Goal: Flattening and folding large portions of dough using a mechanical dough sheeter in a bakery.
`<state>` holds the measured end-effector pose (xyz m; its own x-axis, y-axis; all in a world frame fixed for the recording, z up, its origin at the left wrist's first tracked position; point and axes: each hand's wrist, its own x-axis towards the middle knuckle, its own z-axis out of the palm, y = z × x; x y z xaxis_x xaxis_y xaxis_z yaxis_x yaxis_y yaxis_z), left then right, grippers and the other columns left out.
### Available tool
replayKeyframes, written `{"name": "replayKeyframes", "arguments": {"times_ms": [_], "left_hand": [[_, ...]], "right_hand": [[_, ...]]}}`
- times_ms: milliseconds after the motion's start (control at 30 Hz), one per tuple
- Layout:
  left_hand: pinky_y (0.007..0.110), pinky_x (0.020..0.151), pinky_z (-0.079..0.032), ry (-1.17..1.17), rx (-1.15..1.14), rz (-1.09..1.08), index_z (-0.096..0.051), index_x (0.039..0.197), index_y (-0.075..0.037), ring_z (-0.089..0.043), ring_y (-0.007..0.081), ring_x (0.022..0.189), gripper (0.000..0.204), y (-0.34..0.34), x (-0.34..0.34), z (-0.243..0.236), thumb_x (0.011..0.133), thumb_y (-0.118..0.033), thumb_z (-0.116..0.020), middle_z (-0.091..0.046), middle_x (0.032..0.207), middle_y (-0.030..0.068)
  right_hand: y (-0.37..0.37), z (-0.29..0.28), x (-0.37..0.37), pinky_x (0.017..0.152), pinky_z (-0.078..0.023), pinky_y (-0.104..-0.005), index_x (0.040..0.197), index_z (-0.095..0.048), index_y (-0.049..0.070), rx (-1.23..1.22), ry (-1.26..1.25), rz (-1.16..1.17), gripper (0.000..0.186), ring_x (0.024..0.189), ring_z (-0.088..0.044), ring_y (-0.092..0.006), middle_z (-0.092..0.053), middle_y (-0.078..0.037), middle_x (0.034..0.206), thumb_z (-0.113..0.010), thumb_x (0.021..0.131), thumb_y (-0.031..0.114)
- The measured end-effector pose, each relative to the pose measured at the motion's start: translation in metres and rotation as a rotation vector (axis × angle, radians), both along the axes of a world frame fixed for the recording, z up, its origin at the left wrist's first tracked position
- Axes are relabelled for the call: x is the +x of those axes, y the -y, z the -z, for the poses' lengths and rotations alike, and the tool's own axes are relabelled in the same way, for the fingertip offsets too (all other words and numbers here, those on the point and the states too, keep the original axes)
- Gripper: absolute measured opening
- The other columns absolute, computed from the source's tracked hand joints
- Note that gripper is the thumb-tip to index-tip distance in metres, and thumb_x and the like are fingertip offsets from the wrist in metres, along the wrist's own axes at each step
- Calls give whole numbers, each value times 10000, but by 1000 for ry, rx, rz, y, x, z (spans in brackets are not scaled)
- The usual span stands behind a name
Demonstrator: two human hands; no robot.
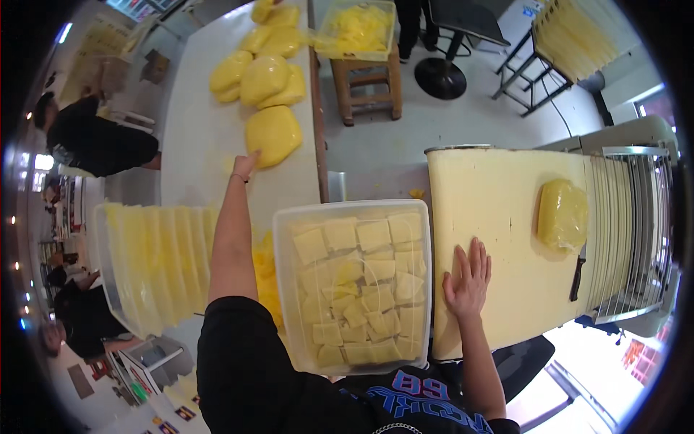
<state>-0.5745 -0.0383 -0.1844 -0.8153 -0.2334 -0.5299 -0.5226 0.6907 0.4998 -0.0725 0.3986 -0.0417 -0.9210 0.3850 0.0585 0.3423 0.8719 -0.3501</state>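
My left hand (244, 166) reaches far out over the white table (199, 130), its fingertips touching the near edge of a yellow dough block (273, 134). My right hand (468, 273) lies flat and open on the cream conveyor belt (499, 210) of a dough sheeter. Another yellow dough block (562, 214) sits further along that belt, close to the metal roller guard (630, 231). Between my arms stands a clear plastic tub (353, 283) filled with several pale yellow dough squares.
More yellow dough blocks (262, 69) lie further up the table. A second tub of dough (356, 29) rests on a wooden stool (369, 83). A rack of yellow sheets (155, 260) stands at my left. Other people in dark clothes (94, 137) stand at left.
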Motion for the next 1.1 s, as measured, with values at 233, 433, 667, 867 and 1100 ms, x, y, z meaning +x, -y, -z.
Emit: {"name": "replayKeyframes", "arguments": {"times_ms": [233, 433, 667, 867, 1100], "left_hand": [[289, 416, -394, 199, 450, -246, -620, 997, 29, -492, 171, 513, 620, -11, -35, 20, 777, -540, -730, -634, 812, 101], [261, 521, -473, 52, 738, -266, -592, 1097, 33, -584, 188, 660, 563, -31, -28, 23, 759, -375, -783, -658, 891, 130], [310, 613, -528, -420, 274, -62, -649, 980, 31, -615, 245, 673, 453, -52, -39, -20, 666, -264, -790, -679, 868, 150], [344, 658, -527, -690, -240, 414, -665, 901, 8, -592, 268, 651, 465, -103, -24, -206, 553, -276, -786, -669, 796, 125], [275, 627, -502, -825, 21, 666, -634, 998, -31, -564, 162, 667, 335, -179, 110, -426, 672, -3, -708, -638, 834, 93]], "right_hand": [[-2, -2, -5, 1171, -195, -474, 1379, -503, 102, 26, 44, 16, 550, 1446, -279, -345, -317, -169, 1557, -539, 859, 277], [-1, 2, -11, 1174, -189, -470, 1382, -500, 102, 26, 51, 15, 547, 1453, -262, -348, -309, -167, 1562, -515, 877, 311], [-1, -2, 0, 1178, -177, -467, 1395, -489, 107, 28, 43, 16, 557, 1466, -231, -341, -289, -161, 1572, -501, 887, 336], [-5, -3, 6, 1184, -153, -464, 1405, -477, 110, 6, -2, 0, 578, 1475, -211, -323, -262, -163, 1582, -507, 878, 344], [-15, 32, 20, 1174, -166, -513, 1434, -432, 108, -13, -135, -43, 598, 1470, -210, -342, -246, -182, 1579, -464, 917, 409]]}}
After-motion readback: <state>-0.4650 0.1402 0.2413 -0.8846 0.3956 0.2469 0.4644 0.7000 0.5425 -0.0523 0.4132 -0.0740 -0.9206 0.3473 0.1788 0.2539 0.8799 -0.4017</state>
